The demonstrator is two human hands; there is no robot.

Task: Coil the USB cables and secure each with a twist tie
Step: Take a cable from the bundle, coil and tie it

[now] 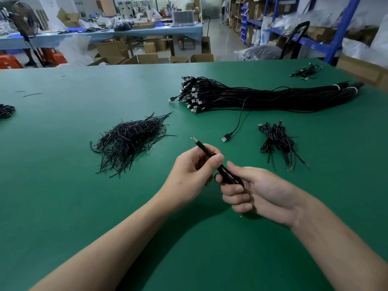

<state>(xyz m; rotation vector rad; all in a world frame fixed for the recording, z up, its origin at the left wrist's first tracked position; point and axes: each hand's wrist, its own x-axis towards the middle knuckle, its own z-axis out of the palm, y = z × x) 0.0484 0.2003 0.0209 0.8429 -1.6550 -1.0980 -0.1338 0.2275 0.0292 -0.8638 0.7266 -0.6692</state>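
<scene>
My left hand (194,165) and right hand (259,192) both pinch a folded USB cable (200,145) above the green table (63,175); the loops (untied) may spring apart if I reach for the twist ties (130,141) one-handed.

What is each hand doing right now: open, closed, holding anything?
Left hand: closed, gripping the USB cable near its plug end.
Right hand: closed, fingers curled round the same cable's folded loops.

A factory packing floor: blue steel racking (344,28), brown cardboard cartons (147,58), and a long green-matted worktable (63,164).
</scene>
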